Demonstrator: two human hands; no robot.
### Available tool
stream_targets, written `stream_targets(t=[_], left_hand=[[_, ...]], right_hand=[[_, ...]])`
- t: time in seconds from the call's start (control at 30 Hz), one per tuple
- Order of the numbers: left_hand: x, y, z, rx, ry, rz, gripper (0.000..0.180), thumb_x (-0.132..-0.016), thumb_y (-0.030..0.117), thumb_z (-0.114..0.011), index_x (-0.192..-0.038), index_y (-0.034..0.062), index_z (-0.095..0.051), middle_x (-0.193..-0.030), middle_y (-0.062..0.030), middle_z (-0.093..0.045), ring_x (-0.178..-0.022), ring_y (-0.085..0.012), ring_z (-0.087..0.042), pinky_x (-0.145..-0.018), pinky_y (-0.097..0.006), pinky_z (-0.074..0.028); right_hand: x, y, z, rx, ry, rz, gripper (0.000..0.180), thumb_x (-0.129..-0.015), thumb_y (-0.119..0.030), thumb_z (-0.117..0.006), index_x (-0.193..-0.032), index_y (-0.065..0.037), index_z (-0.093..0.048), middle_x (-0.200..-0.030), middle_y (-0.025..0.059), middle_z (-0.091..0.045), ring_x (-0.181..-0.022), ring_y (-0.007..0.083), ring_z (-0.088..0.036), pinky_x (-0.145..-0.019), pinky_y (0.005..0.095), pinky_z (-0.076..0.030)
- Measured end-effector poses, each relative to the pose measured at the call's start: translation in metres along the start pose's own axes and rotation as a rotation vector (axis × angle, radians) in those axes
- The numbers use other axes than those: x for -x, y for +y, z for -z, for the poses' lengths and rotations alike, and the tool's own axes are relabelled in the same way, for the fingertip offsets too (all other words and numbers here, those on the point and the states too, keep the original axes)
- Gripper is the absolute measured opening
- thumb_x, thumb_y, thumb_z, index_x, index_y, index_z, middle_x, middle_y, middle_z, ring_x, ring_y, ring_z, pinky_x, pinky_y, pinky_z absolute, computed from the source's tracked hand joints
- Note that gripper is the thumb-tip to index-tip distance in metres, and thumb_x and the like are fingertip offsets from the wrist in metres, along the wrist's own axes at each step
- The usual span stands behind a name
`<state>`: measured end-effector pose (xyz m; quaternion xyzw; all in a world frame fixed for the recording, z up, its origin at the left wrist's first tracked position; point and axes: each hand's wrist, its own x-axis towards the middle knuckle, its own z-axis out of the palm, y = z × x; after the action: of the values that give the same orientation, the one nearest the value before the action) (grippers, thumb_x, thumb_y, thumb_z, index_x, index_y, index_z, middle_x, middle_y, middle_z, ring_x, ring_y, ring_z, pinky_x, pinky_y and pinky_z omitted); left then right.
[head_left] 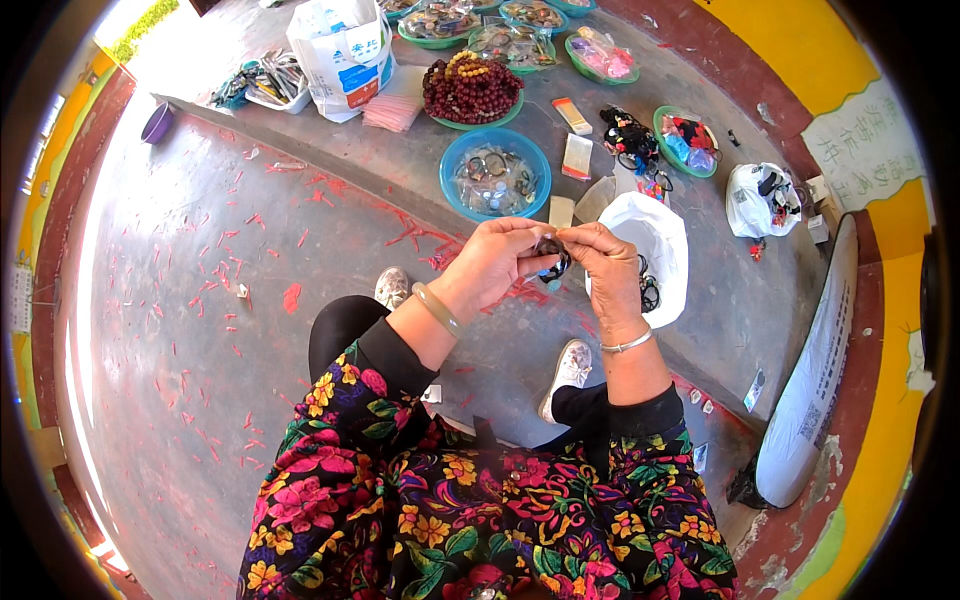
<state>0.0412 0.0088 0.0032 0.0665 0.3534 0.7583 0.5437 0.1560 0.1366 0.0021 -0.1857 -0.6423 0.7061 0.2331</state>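
My left hand [497,262] is closed around a small dark looped band [553,258] with a bit of pale blue on it. It could be a bracelet or a hair tie; the fingers cover much of it. Fingertips of my right hand [608,270] pinch together at the band's upper edge, close against the left fingers. What exactly they grip is too small to make out. Just right of my hands stands a white plastic bag [670,235], its mouth open, with several dark bands [649,290] inside. Beyond the hands, a blue basin [456,150] holds several packaged ring-shaped pieces.
A raised concrete step holds green trays, dark red beads [455,100], a large white bag [342,60], pink sheets [392,112] and small boxes [577,157]. Another filled white bag [765,205] stands at right, near a long grey wrapped object [815,380]. Red scraps litter the floor.
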Motion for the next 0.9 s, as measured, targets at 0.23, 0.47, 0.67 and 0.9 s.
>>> stream_targets(t=[0.23,0.47,0.67,0.9], left_hand=[[0.000,0.005,0.000,0.028,-0.037,0.052,0.019,-0.090,0.011,-0.054,-0.098,-0.0059,-0.059,-0.096,-0.0096,-0.061,-0.089,-0.0156,-0.061,-0.081,-0.028,-0.054],[-0.001,-0.004,0.003,0.011,-0.023,-0.019,0.014,-0.089,0.009,-0.057,-0.094,-0.0035,-0.060,-0.096,-0.0086,-0.061,-0.089,-0.0164,-0.062,-0.081,-0.027,-0.054],[-0.003,-0.005,0.005,-0.045,0.022,-0.022,0.014,-0.089,0.008,-0.056,-0.095,-0.0049,-0.059,-0.094,-0.0109,-0.061,-0.086,-0.0176,-0.062,-0.079,-0.027,-0.055],[-0.001,-0.003,-0.003,-0.165,0.152,-0.119,0.018,-0.090,0.007,-0.054,-0.096,-0.0091,-0.057,-0.095,-0.0129,-0.061,-0.086,-0.0181,-0.063,-0.077,-0.025,-0.055]], right_hand=[[-0.001,0.002,0.001,0.083,0.004,0.043,0.015,-0.079,0.004,-0.061,-0.090,-0.001,-0.070,-0.082,0.0019,-0.061,-0.077,0.0094,-0.056,-0.070,0.0207,-0.044],[-0.001,0.003,0.000,0.127,-0.003,0.060,0.017,-0.078,0.005,-0.061,-0.090,-0.002,-0.070,-0.082,0.0021,-0.062,-0.077,0.0093,-0.056,-0.070,0.0201,-0.044],[-0.001,0.003,0.001,0.177,-0.036,0.047,0.018,-0.080,0.004,-0.059,-0.094,-0.001,-0.069,-0.084,0.0022,-0.061,-0.078,0.0091,-0.056,-0.072,0.0206,-0.045],[-0.004,-0.004,0.001,-0.152,0.019,-0.145,0.028,-0.081,-0.005,-0.063,-0.109,0.000,-0.061,-0.089,0.0013,-0.061,-0.080,0.0079,-0.054,-0.072,0.0194,-0.042]])
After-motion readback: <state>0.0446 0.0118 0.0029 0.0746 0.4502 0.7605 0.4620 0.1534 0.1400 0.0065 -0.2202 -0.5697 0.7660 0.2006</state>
